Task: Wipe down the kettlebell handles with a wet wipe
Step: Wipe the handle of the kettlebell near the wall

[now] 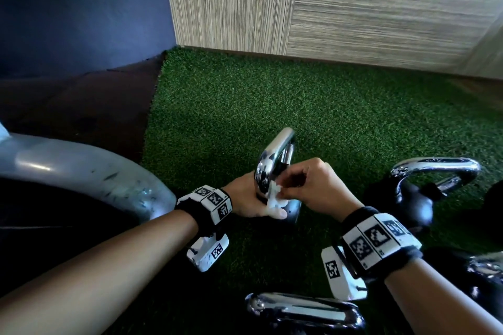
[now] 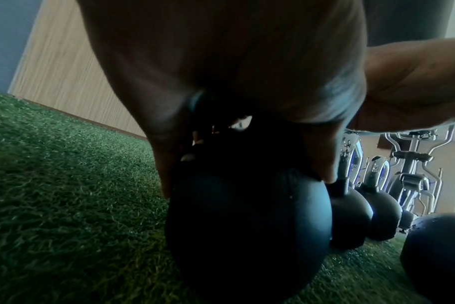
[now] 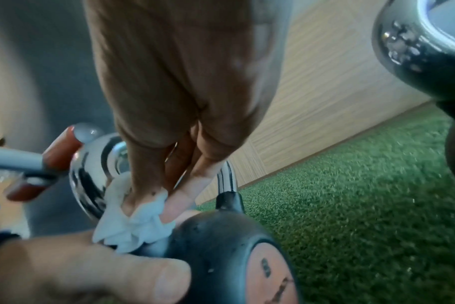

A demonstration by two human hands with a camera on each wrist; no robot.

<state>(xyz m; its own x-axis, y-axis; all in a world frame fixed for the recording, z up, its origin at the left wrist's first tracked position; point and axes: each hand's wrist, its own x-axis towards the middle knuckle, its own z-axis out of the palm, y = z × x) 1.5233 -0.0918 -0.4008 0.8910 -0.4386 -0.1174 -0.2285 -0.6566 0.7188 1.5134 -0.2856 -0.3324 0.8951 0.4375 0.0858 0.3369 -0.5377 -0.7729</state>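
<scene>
A black kettlebell [image 1: 293, 212] with a chrome handle [image 1: 272, 153] stands on green turf [image 1: 272, 95]. My left hand [image 1: 251, 200] grips its body from the left, thumb across the front; in the left wrist view the fingers [image 2: 164, 164] and thumb clasp the dark ball [image 2: 247, 226]. My right hand [image 1: 313, 185] pinches a crumpled white wet wipe [image 1: 273, 196] against the near foot of the handle. In the right wrist view the wipe [image 3: 133, 222] is bunched between fingertips [image 3: 185, 197] beside the chrome handle [image 3: 91, 174], above the kettlebell body [image 3: 221, 246].
Another kettlebell [image 1: 416, 201] stands to the right, and a chrome handle [image 1: 299, 310] lies near the bottom edge. A grey machine base [image 1: 81, 171] curves in at the left. A wood-panel wall [image 1: 353, 8] bounds the turf behind. Further kettlebells [image 2: 351, 211] line up rightward.
</scene>
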